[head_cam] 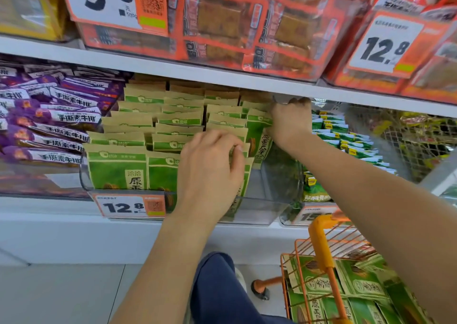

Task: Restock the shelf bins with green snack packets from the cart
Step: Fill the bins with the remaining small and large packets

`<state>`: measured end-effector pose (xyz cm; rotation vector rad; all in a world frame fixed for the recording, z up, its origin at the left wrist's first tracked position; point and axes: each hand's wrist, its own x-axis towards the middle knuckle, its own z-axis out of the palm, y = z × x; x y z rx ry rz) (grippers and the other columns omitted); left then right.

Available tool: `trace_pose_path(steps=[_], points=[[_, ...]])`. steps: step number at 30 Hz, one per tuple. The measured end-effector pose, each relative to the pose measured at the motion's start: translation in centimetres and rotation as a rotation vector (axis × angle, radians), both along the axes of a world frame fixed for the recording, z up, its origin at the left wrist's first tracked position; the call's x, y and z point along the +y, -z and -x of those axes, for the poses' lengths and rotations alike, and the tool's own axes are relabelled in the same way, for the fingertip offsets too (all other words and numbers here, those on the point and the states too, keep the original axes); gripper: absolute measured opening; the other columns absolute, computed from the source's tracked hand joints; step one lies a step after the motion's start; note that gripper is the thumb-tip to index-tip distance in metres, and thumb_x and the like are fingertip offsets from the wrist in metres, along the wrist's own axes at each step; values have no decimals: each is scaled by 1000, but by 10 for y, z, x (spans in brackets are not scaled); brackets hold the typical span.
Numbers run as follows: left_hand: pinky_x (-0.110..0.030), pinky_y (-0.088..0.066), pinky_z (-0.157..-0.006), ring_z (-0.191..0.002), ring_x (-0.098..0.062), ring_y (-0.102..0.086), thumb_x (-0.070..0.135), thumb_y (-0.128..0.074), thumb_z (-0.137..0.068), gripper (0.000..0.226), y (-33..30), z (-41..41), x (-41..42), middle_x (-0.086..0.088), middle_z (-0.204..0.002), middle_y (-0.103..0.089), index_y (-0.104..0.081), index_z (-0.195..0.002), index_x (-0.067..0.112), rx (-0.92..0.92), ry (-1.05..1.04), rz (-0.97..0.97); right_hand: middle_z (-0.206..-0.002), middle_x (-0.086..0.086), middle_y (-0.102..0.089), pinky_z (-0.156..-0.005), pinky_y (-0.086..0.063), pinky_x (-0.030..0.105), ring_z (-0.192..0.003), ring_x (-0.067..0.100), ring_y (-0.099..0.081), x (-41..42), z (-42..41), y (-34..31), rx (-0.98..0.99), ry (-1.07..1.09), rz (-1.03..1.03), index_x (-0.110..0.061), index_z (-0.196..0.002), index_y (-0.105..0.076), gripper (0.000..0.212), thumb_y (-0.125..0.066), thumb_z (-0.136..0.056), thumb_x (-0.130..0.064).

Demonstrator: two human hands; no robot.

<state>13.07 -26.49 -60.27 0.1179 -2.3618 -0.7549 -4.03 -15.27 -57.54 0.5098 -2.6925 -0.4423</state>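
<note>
Two hands work inside a clear shelf bin point(269, 207) of green snack packets point(118, 167). The left hand point(210, 172) is at the near right of the rows, fingers curled over the tops of the front packets and pinching them. The right hand point(290, 123) reaches to the far right corner of the bin, fingers curled around the top of an upright packet point(258, 135) just under the upper shelf edge point(222, 76). More green packets lie in the orange cart point(321, 244) at near right. Purple packets point(49, 125) fill the bin to the left. A 12.8 price tag point(128, 206) hangs on the bin's front.
</note>
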Motion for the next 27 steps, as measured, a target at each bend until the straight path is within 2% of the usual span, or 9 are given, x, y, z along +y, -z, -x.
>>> trace_pose_path(steps=[3, 6, 8, 11, 14, 17, 20, 23, 27], points=[[-32, -39, -84, -96, -15, -54, 19, -55, -92, 16, 1, 0, -1, 7, -100, -65, -70, -96, 22, 13, 4, -1, -112, 9, -65, -98, -33, 39, -115, 28, -52, -5, 5, 7, 10, -24, -83, -13, -113, -60, 34, -64, -87, -35], [-31, -35, -86, -99, -17, -54, 19, -55, -91, 16, 1, 2, 2, 5, -105, -64, -70, -97, 21, 18, -15, -1, -123, 14, -59, -100, -34, 41, -122, 32, -47, -2, 3, 6, -52, -38, -81, -11, -126, -53, 46, -61, -89, -38], [-33, -32, -92, -107, -21, -52, 19, -55, -90, 18, 0, 3, 8, 1, -113, -62, -70, -100, 19, 37, -49, 0, -126, 17, -56, -99, -37, 42, -123, 34, -46, 10, -8, 6, -127, -63, 97, -10, -134, -46, 58, -61, -88, -42], [-37, -33, -98, -113, -24, -48, 17, -53, -88, 21, -2, 2, 25, -3, -118, -60, -68, -103, 15, 116, -43, 24, -116, 16, -61, -90, -44, 41, -111, 35, -53, 48, -46, 4, -104, -272, 447, -11, -131, -50, 49, -61, -88, -32], [-29, -38, -88, -103, -21, -53, 14, -49, -88, 23, 1, -3, 66, -4, -113, -62, -70, -98, 13, 193, 172, 25, -102, 6, -68, -82, -48, 38, -97, 27, -61, 117, -96, 4, -33, -429, 575, -11, -119, -60, 32, -56, -89, -23], [-28, -47, -79, -97, -16, -57, 17, -48, -89, 23, 17, -10, 117, 3, -107, -63, -70, -92, 17, 49, 512, 48, -77, -3, -66, -62, -48, 31, -72, 19, -63, 193, -133, 20, -96, -366, 645, -17, -105, -68, 26, -48, -91, -27], [-42, -52, -83, -105, -18, -51, 22, -51, -84, 20, 47, -6, 145, 4, -105, -65, -71, -86, 21, -134, 640, 194, -77, -11, -64, -57, -49, 29, -70, 19, -65, 244, -144, 50, -379, -34, 392, -27, -108, -66, 23, -47, -96, -33], [-51, -51, -89, -120, -20, -38, 21, -62, -75, 19, 61, 1, 151, -3, -118, -63, -74, -90, 23, -233, 621, 313, -117, -3, -63, -77, -51, 30, -104, 19, -62, 274, -137, 90, -716, 188, -116, -28, -129, -52, 36, -49, -94, -37], [-44, -46, -96, -126, -21, -43, 24, -60, -75, 20, 62, 3, 151, -2, -124, -60, -73, -91, 24, -250, 627, 332, -131, 2, -52, -85, -49, 37, -118, 23, -54, 308, -106, 123, -645, 379, -241, -18, -134, -44, 42, -50, -93, -19]])
